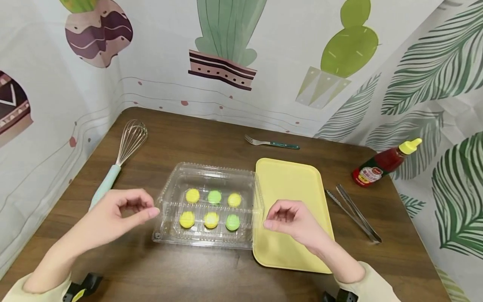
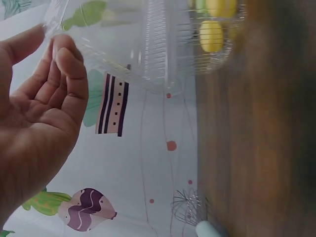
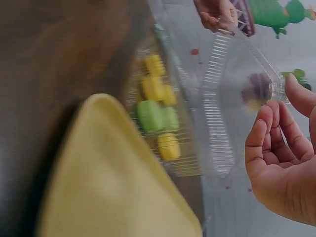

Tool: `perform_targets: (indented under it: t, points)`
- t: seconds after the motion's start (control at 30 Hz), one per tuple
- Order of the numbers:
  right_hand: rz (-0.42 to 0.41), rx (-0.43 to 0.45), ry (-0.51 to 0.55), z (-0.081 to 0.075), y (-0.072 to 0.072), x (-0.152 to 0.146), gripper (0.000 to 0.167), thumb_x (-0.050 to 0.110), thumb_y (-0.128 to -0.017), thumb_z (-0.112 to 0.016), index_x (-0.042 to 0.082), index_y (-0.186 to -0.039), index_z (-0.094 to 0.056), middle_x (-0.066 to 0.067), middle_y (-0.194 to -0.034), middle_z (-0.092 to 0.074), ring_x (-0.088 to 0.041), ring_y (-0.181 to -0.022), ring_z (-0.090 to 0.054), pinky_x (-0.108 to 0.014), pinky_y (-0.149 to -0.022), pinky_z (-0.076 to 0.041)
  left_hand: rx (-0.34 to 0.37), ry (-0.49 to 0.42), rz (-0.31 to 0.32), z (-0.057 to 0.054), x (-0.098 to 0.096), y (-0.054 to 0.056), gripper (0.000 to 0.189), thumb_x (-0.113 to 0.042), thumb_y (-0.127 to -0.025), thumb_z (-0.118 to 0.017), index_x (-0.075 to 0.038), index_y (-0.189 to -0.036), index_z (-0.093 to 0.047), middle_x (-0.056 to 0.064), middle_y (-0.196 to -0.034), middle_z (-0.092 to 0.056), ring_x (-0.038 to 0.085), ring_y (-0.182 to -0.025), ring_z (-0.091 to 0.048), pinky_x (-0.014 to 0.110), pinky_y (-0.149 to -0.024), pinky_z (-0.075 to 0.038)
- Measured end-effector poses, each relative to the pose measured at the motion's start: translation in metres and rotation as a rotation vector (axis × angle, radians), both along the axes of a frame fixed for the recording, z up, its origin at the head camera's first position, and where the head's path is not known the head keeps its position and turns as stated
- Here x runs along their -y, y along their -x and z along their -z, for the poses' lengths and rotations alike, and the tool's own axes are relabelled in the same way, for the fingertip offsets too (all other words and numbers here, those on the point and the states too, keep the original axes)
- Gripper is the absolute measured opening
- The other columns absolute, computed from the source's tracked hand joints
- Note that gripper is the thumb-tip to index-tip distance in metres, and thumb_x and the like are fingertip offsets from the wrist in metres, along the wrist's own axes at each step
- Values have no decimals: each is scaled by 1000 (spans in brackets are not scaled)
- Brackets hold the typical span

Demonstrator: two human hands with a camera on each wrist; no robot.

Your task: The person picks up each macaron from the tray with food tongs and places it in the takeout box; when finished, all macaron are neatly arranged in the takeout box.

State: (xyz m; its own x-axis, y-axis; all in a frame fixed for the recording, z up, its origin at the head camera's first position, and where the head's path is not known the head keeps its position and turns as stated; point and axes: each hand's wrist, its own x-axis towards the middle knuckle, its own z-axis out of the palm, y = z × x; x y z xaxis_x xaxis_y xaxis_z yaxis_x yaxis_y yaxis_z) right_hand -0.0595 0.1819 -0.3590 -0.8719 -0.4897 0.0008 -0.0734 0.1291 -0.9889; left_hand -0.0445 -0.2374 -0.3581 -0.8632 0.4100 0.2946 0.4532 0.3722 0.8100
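Observation:
A clear plastic clamshell box (image 1: 203,242) lies on the table with its hinged lid (image 3: 242,59) raised and tilted. Inside are several small round yellow and green pieces (image 1: 211,219); their exact kind is hard to tell. At the lid's left corner, my left hand (image 1: 117,214) pinches the rim between thumb (image 2: 27,44) and fingers. My right hand (image 1: 294,222) pinches the right corner the same way, above the yellow tray (image 1: 290,176). In the right wrist view both hands show on the lid's edge.
A whisk (image 1: 113,172) lies left of the box. Behind the box and tray is a fork (image 1: 273,144). To the right are metal tongs (image 1: 354,214) and a red sauce bottle (image 1: 385,163) with a yellow cap. A patterned cloth (image 1: 158,42) hangs behind the table.

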Motion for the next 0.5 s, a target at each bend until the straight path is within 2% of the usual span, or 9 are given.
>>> perform_targets:
  t: [0.1, 0.27, 0.4, 0.5]
  points:
    - [6, -28, -39, 13, -6, 1, 12, 1, -84, -78, 0, -85, -66, 3, -77, -64, -10, -72, -56, -23, -65, -48, 25, 55, -3, 9, -1, -6, 26, -4, -86, -77, -27, -87, -66, -12, -75, -61, 8, -68, -57, 22, -58, -47]
    - [18, -105, -100, 34, -10, 2, 16, 1, -80, -81, 6, -81, -66, 1, -74, -62, -8, -70, -55, -24, -64, -48, 84, 98, -18, 28, -4, -14, 18, -13, -87, -78, -26, -86, -65, -14, -75, -62, 8, -68, -57, 23, -58, -49]
    - [17, -174, -131, 46, -13, 5, 20, 4, -78, -84, 8, -81, -65, -4, -70, -60, -6, -66, -54, -24, -59, -47, 78, 108, -27, 38, -5, -17, 22, -15, -85, -81, -28, -85, -63, -14, -75, -61, 6, -67, -56, 23, -56, -48]
    - [28, -184, -148, 52, -15, 7, 21, 6, -77, -86, 9, -81, -65, -5, -68, -58, -5, -64, -52, -23, -57, -45, 52, 107, -17, 44, -6, -18, 26, -13, -83, -82, -29, -85, -62, -15, -74, -58, 5, -65, -54, 21, -54, -47]
